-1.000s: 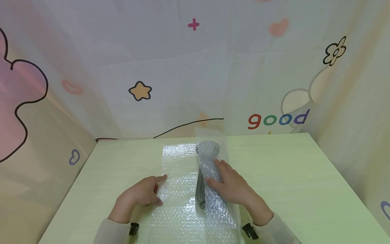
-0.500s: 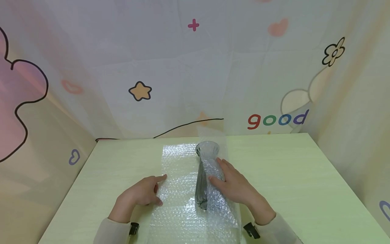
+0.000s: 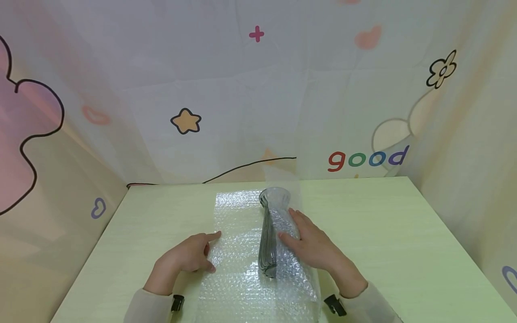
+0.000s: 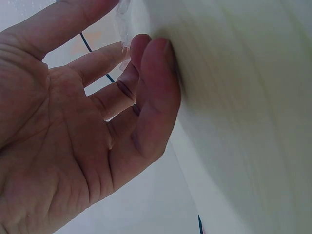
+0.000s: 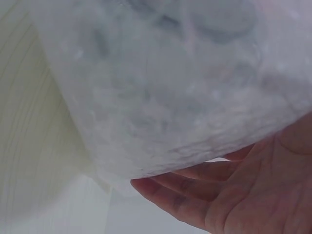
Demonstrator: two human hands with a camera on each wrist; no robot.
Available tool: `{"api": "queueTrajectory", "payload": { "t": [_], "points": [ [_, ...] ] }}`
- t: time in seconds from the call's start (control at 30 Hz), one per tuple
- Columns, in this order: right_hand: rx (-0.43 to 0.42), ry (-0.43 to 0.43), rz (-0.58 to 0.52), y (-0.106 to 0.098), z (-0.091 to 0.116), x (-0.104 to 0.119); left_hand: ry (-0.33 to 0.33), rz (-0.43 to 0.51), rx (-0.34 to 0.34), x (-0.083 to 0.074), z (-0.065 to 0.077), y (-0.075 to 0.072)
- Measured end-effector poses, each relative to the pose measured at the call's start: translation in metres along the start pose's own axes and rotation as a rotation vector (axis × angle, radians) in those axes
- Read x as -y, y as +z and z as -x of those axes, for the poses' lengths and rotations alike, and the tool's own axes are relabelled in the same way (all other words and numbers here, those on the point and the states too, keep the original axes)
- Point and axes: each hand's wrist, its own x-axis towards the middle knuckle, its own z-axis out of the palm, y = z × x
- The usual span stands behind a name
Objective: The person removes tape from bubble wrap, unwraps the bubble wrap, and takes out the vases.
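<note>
A grey ribbed glass vase [image 3: 266, 244] with a flared mouth lies on a bubble wrap sheet [image 3: 238, 251], mouth toward the back. A bubble wrap flap [image 3: 296, 273] covers its right side, while its left side shows bare. My right hand [image 3: 313, 240] rests on that flap, thumb on top and extended fingers along the outer side, as the right wrist view shows. My left hand [image 3: 187, 253] touches the sheet's left edge with index fingertip and thumb. Its remaining fingers are loosely bent above the table in the left wrist view.
The pale yellow-green table [image 3: 375, 224] ends at the back against a printed curtain [image 3: 226, 98], which also hangs at both sides. Black clips [image 3: 335, 305] sit by the sleeve cuffs. The sheet runs past the bottom of the head view.
My right hand has shifted slightly right along with the flap, uncovering more of the vase's left side. The left hand has stayed in place.
</note>
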Motion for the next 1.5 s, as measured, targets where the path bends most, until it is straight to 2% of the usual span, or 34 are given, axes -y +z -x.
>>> {"api": "queueTrajectory", "payload": {
  "t": [1.5],
  "points": [
    [-0.014,0.022,-0.016,-0.0059,0.0013,-0.0081,-0.003,0.0,-0.003,0.0012,0.0001,0.0007]
  ]
}}
